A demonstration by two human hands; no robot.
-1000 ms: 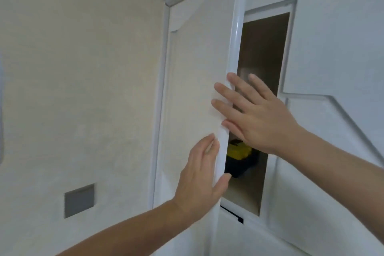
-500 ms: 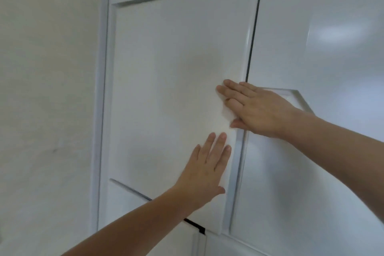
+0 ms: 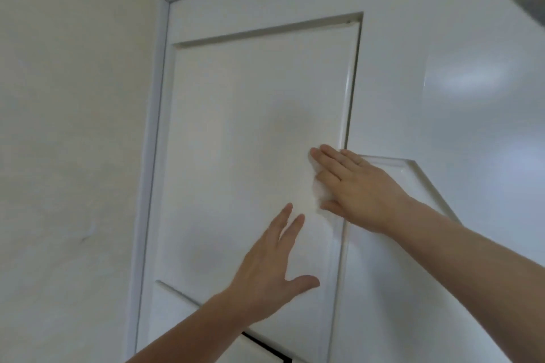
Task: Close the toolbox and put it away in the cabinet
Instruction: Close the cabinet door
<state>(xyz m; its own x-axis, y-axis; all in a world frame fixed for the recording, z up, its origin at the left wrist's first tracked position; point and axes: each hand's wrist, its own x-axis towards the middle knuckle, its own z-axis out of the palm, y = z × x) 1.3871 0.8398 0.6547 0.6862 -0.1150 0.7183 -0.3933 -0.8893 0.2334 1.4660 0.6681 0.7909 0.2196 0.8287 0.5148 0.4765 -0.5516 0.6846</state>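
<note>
Soft, even daylight-ish light, fairly bright, nothing harsh. Broad glare patch is showing on the glossy white panel (image 3: pixel 472 79) upper right. Faint soft shadows are falling on the cabinet door (image 3: pixel 250 132) near both hands. Whole frame is looking slightly soft; straight edges are bowing toward the corners.

Cabinet door (image 3: pixel 250 132): white, glossy, shut in its frame.
Left hand (image 3: pixel 272 271): open, fingers spread and pointing up, at the door's lower right part; contact with the panel cannot be told.
Right hand (image 3: pixel 354 188): flat, fingers together, just above and right of the left hand, laid across the door's right edge.
Wall (image 3: pixel 73 141): cream, well left of both hands.
Dark gap (image 3: pixel 265 346): below the left forearm.
</note>
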